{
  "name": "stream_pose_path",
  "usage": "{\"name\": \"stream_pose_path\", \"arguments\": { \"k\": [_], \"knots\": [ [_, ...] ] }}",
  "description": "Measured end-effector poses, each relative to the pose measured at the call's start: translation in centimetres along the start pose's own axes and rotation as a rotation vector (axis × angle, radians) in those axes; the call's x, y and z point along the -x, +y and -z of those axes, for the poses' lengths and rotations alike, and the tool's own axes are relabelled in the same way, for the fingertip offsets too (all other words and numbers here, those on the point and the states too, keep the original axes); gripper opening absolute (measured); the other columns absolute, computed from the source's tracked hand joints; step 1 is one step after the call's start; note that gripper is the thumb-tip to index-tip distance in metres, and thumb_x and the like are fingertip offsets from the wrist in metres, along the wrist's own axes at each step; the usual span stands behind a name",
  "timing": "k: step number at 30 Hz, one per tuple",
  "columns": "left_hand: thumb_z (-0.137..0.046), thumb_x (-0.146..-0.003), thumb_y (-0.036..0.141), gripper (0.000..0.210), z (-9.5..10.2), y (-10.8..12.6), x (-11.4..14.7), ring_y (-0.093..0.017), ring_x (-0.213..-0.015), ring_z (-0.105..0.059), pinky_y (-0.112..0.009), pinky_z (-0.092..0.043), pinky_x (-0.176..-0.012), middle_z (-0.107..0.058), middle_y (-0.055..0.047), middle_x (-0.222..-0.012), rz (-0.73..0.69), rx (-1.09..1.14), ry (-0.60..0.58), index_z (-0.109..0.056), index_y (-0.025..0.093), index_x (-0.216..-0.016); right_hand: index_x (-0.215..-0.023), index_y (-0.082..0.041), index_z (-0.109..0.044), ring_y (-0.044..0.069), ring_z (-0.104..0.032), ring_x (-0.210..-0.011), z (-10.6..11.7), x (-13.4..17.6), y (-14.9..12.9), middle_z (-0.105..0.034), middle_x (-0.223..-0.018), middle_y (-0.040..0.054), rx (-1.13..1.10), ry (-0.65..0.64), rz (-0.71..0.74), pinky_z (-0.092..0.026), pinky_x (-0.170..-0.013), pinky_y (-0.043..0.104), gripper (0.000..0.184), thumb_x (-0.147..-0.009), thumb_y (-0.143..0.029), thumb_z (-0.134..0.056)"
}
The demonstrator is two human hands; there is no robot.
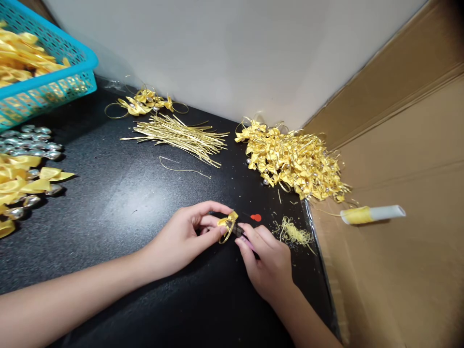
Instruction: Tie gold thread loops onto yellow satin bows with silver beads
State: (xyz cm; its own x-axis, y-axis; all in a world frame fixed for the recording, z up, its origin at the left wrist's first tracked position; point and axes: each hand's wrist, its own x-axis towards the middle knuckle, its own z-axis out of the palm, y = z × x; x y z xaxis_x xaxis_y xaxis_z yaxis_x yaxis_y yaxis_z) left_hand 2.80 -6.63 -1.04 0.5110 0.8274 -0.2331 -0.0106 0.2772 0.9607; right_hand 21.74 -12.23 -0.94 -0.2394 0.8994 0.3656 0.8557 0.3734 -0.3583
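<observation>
My left hand [184,237] pinches a small yellow ribbon bow [228,221] with a loop of gold cord hanging from it. Closed around a small cutting tool with a purple handle [248,241] and dark blades is my right hand [268,261]; it looks like thread snips. The blade tips meet the right side of the bow, and I cannot make out exactly what lies between them. Just beyond my right hand are a red scrap [255,217] and a tangle of yellow thread offcuts [294,233].
Finished-looking bows [290,157] are heaped at the back right. Gold cord lengths [181,137] lie in a bundle beside more bows [145,101]. At left are a blue basket [78,72], silver bells [32,140] and yellow ribbons [21,181]. A thread tube [386,212] sits right, by cardboard [406,159].
</observation>
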Motion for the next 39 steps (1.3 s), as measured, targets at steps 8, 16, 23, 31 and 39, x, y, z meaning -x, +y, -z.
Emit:
{"name": "stream_pose_path", "arguments": {
  "k": [8,16,23,31,39],
  "knots": [
    [-0.065,-0.083,0.029,0.034,0.1,0.2,0.0,-0.012,-0.064,-0.062,-0.022,-0.043,-0.060,-0.070,0.001,-0.072,0.037,-0.017,-0.006,-0.059,0.018,-0.114,-0.106,-0.013,-0.071,0.012,-0.066,-0.058,0.2,0.3,-0.1,-0.070,-0.074,0.0045,-0.074,0.022,-0.040,-0.050,-0.056,0.019,0.027,-0.095,-0.025,-0.049],
    [-0.064,-0.086,0.037,0.039,0.3,0.0,-0.3,-0.018,-0.083,-0.069,-0.026,-0.047,-0.070,-0.077,-0.006,-0.092,-0.008,0.000,-0.048,-0.054,0.019,-0.119,-0.114,-0.015,-0.068,0.012,-0.061,-0.063,2.8,0.3,0.8,-0.063,-0.077,0.0023,-0.234,0.017,-0.225,-0.051,-0.060,0.019,0.028,-0.090,-0.021,-0.056],
    [-0.062,-0.090,0.038,0.032,0.5,-0.3,0.0,-0.018,-0.092,-0.069,-0.025,-0.050,-0.077,-0.076,-0.007,-0.105,-0.087,-0.072,-0.074,-0.057,0.020,-0.116,-0.109,-0.016,-0.069,0.011,-0.052,-0.058,1.4,0.4,0.0,-0.053,-0.070,-0.0007,-0.505,-0.001,-0.219,-0.046,-0.053,0.020,0.024,-0.089,-0.019,-0.056],
    [-0.060,-0.091,0.038,0.031,0.6,-0.9,0.2,-0.017,-0.089,-0.069,-0.023,-0.051,-0.073,-0.076,-0.005,-0.106,-0.124,-0.164,-0.068,-0.057,0.022,-0.118,-0.110,-0.017,-0.069,0.010,-0.050,-0.059,1.0,0.3,-0.2,-0.055,-0.073,-0.0004,-0.536,-0.019,-0.210,-0.044,-0.057,0.021,0.025,-0.089,-0.016,-0.057],
    [-0.060,-0.092,0.034,0.028,0.6,-1.0,0.1,-0.016,-0.092,-0.070,-0.021,-0.052,-0.077,-0.077,-0.003,-0.104,-0.102,-0.177,-0.080,-0.057,0.024,-0.118,-0.106,-0.019,-0.071,0.010,-0.049,-0.057,1.0,0.1,-0.4,-0.052,-0.069,-0.0019,-0.526,-0.030,-0.236,-0.042,-0.056,0.021,0.023,-0.089,-0.017,-0.055]
  ]
}}
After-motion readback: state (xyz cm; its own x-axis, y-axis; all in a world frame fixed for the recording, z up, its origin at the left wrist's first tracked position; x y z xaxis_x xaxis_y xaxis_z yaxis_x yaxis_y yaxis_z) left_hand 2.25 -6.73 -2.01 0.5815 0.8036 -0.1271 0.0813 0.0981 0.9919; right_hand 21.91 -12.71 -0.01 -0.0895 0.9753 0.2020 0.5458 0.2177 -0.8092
